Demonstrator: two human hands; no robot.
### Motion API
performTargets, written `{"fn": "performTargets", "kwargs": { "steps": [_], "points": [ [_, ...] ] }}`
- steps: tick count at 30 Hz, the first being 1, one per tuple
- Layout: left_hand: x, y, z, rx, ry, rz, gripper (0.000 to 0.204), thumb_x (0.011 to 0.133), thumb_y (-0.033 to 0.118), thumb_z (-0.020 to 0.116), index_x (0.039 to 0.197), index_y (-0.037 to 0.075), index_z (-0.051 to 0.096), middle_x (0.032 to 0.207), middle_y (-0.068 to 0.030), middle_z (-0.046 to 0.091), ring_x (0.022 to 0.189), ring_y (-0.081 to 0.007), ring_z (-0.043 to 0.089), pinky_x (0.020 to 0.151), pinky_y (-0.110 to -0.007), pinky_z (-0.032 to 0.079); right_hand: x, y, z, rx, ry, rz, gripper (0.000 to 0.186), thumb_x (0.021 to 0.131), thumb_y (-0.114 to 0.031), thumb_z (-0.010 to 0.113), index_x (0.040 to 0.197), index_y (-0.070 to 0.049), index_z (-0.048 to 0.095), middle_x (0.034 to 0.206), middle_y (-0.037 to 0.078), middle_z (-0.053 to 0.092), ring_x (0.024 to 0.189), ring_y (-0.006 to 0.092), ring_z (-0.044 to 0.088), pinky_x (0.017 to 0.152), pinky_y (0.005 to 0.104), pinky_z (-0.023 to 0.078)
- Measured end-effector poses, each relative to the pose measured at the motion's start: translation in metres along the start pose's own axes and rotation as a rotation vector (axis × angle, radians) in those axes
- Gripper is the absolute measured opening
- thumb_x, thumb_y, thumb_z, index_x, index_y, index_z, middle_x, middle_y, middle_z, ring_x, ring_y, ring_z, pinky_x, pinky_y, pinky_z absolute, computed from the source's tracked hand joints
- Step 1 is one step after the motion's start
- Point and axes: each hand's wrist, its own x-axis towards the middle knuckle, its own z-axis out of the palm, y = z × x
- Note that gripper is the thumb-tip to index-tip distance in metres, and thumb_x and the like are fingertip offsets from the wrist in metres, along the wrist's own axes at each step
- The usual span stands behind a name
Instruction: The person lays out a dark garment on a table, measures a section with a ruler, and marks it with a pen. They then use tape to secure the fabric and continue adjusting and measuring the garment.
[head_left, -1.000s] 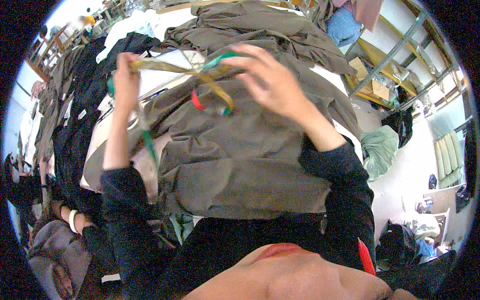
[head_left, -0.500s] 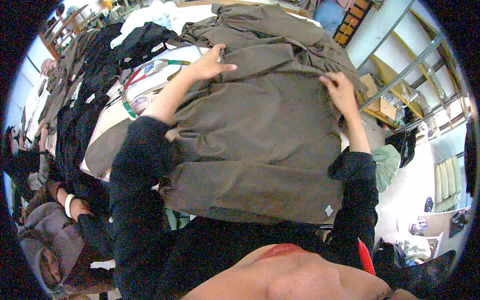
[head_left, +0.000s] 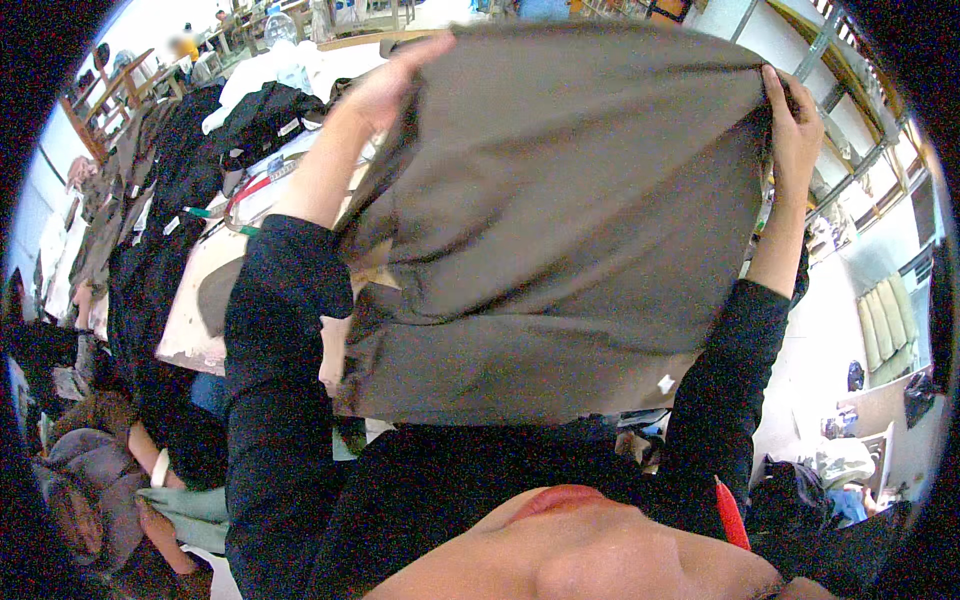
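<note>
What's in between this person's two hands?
A sheet of brown cloth, with creases across it, fills the stretch between the left hand and the right hand. This shows in the head camera's view.

Mostly ones, a few pairs

Two hands in the upper half of the frame: one left hand (head_left: pixel 385 88) and one right hand (head_left: pixel 797 122). Two black sleeves, the left sleeve (head_left: pixel 275 300) and the right sleeve (head_left: pixel 745 335). One large brown cloth (head_left: pixel 570 200) at the centre, with one small white patch (head_left: pixel 666 383) on it. One tape measure (head_left: pixel 250 189), left of centre. One red pen (head_left: pixel 732 515), lower right. One white bracelet (head_left: pixel 161 467), lower left. One clear bottle (head_left: pixel 277 28), upper left. The black garments (head_left: pixel 165 260) at left overlap too much to count.
</note>
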Motion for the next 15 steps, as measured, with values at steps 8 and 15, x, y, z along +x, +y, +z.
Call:
{"fn": "performTargets", "kwargs": {
  "steps": [8,15],
  "points": [
    [-0.068,0.132,0.006,1.558,-0.353,-0.323,0.055,0.093,0.042,0.063,0.13,0.003,0.055,0.12,-0.0052,0.062,0.109,-0.0175,0.06,0.091,-0.032,0.048,0.006,0.003,-0.032,-0.321,0.232,-0.164,0.03,0.087,-0.038,0.07,0.096,-0.01,0.076,0.097,0.011,0.071,0.093,0.0255,0.065,0.088,0.0338,0.046],
    [-0.074,0.122,-0.025,1.091,0.201,0.149,0.044,0.095,0.035,0.056,0.128,0.005,0.056,0.124,-0.0151,0.061,0.113,-0.0306,0.059,0.099,-0.056,0.041,0.016,-0.027,-0.021,-0.09,-0.392,0.189,0.046,0.093,-0.044,0.058,0.101,-0.001,0.072,0.093,0.008,0.071,0.086,0.0168,0.064,0.084,0.0285,0.046]
  ]
}}
